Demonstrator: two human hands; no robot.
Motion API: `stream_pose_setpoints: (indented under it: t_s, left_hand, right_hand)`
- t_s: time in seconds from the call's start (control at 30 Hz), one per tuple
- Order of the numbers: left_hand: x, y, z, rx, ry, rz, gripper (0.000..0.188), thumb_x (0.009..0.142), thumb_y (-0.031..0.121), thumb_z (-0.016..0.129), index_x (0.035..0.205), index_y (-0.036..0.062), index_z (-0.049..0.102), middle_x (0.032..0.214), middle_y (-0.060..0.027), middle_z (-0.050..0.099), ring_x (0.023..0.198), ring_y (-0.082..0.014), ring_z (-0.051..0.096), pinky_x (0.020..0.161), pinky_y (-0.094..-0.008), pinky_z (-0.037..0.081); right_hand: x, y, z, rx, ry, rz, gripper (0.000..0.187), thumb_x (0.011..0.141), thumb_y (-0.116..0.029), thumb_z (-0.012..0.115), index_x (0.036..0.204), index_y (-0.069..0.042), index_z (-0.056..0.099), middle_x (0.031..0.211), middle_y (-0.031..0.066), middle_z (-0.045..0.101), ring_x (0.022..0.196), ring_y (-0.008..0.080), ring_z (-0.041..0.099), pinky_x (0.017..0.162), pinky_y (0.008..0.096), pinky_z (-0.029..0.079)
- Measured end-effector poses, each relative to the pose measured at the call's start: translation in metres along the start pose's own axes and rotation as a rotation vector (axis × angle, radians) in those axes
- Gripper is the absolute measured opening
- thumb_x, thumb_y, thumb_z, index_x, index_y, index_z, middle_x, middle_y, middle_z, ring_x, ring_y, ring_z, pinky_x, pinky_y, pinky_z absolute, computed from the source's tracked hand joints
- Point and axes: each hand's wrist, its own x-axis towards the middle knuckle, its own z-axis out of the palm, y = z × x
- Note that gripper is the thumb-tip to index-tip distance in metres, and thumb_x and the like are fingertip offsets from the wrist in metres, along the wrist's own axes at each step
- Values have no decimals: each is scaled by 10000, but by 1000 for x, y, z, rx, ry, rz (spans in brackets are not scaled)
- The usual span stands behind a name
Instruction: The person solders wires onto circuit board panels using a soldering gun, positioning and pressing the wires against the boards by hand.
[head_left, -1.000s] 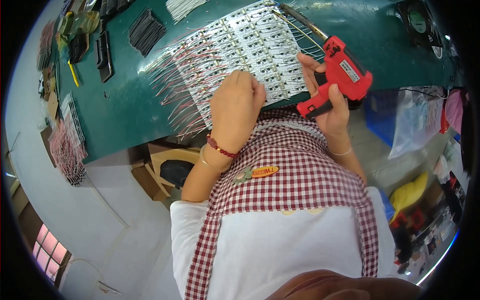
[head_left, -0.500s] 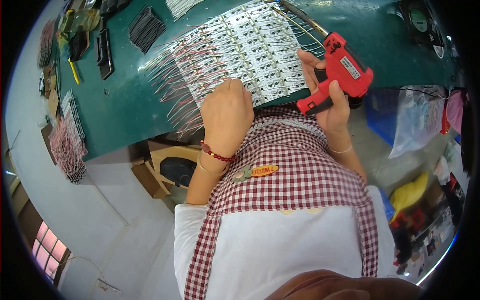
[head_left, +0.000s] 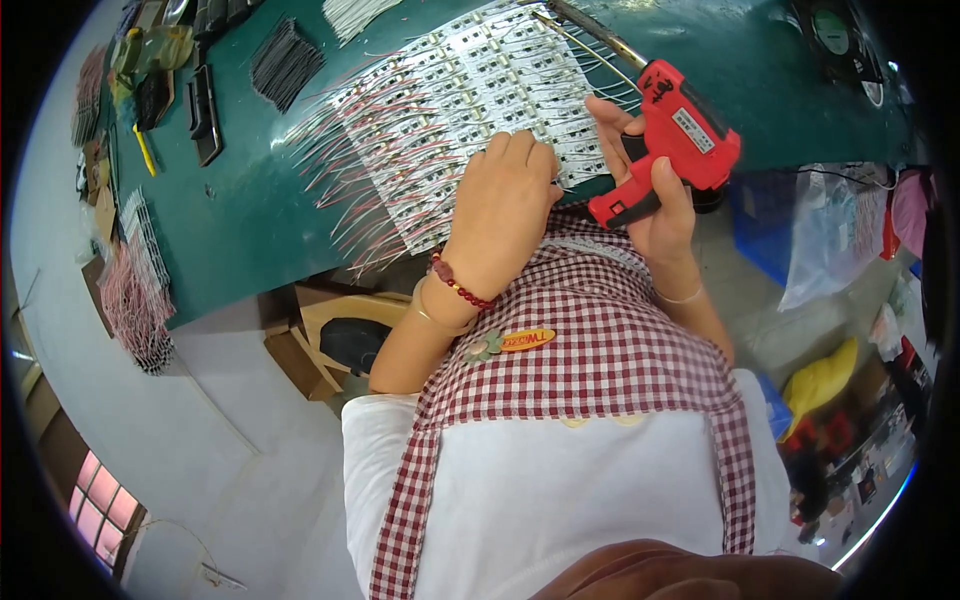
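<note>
Right hand [head_left: 650,195]: fingers wrapped tight around the grip of one red pistol-shaped soldering gun [head_left: 678,135]; index finger stretched forward along its side. One thin metal tip [head_left: 585,28] projects from the gun up and to the left over the boards.

Left hand [head_left: 503,205]: palm down, fingers curled together, knuckles up, pressing on the near edge of the sheet of small white circuit boards [head_left: 470,95]. Whether the fingertips pinch anything cannot be told; they are hidden beneath the hand. One red bead bracelet [head_left: 460,287] on the wrist.

Boards: many, in several rows, too numerous to count, lying on the green table [head_left: 250,220] directly ahead of both hands. Red and white wire leads [head_left: 365,165] fan out from their left side.

Elsewhere on the table: one bundle of dark strips [head_left: 285,60] upper left; one round black fan [head_left: 835,35] upper right.
</note>
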Motion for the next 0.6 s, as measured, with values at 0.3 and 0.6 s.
stream_pose_setpoints:
  t_s: [0.3,0.6]
  left_hand:
    - [0,-5,1,81,13,113,160,737,57,688,809,54,545,813,-93,518,796,-272,527,698,-376,445]
    - [-35,-15,4,58,214,-170,135,772,37,667,770,49,532,698,-80,519,638,-246,542,559,-362,435]
  right_hand:
    - [-3,1,-3,7,0,-17,305,953,-216,506,1182,-15,501,1340,252,476,1358,338,368,1177,451,181]
    - [-2,1,-3,3,2,-15,311,952,-228,510,1181,-18,503,1339,246,477,1358,337,369,1179,457,167]
